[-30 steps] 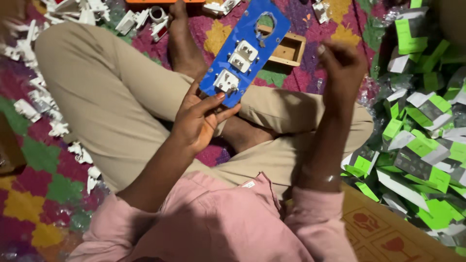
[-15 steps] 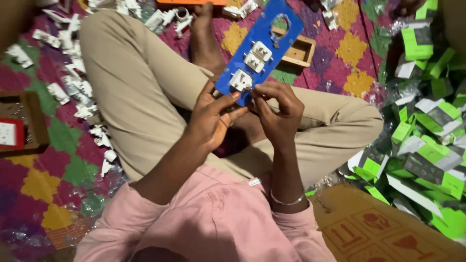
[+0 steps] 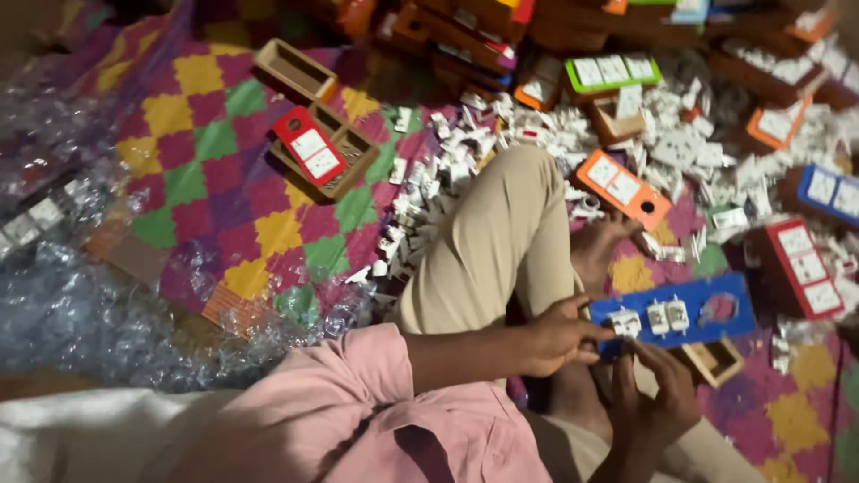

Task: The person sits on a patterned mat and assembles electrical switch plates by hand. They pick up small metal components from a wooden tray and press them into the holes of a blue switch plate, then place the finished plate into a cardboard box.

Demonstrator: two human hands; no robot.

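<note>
Since a moment ago the blue plate [image 3: 676, 315] has swung flat across my lap. Left hand [image 3: 559, 335] pinches its nine o'clock end to steady it; right hand [image 3: 658, 402], fingers curled, props it from six o'clock. Loose white switches [image 3: 465, 148] lie at eleven o'clock.

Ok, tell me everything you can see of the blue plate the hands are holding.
The blue plate is a long, flat rectangular panel, plastic by its look, lying roughly level above the person's crossed legs. Three small white parts sit in a row on its left half; a rounded opening is cut through nearer the right end. The left hand holds its left end, thumb on top, and the right hand reaches up beneath it, fingers at its lower edge.
</note>
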